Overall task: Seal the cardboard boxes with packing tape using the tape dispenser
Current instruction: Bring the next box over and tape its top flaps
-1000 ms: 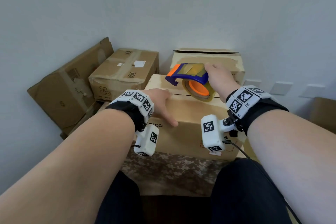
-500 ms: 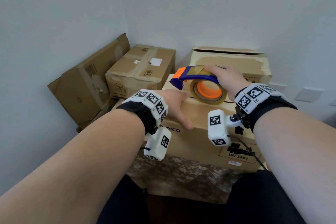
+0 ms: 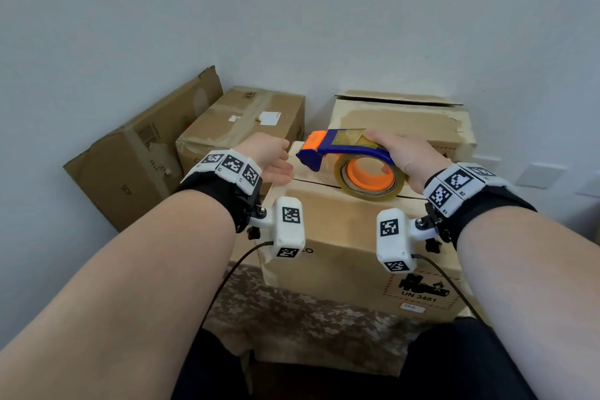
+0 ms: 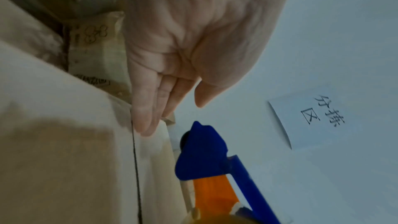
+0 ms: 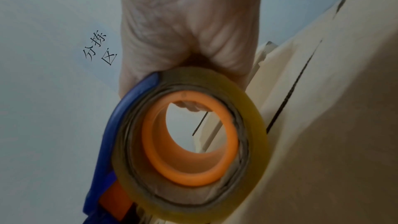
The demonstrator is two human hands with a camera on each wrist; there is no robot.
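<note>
Reaching in from the left, the left hand (image 3: 271, 156) lies flat-fingered on the box (image 3: 341, 230) at the seam's (image 3: 311, 183) left end; the right hand (image 3: 406, 153) clasps the tape dispenser (image 3: 344, 153), nose leftward along that seam.

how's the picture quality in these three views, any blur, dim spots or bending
Head view: evenly lit and sharp, wide-angle bending at the edges, arms stretched. Left wrist view: dim, left hand and tape dispenser soft, a shadow on the box. Right wrist view: dim, tape roll looms large and slightly blurred.
</note>
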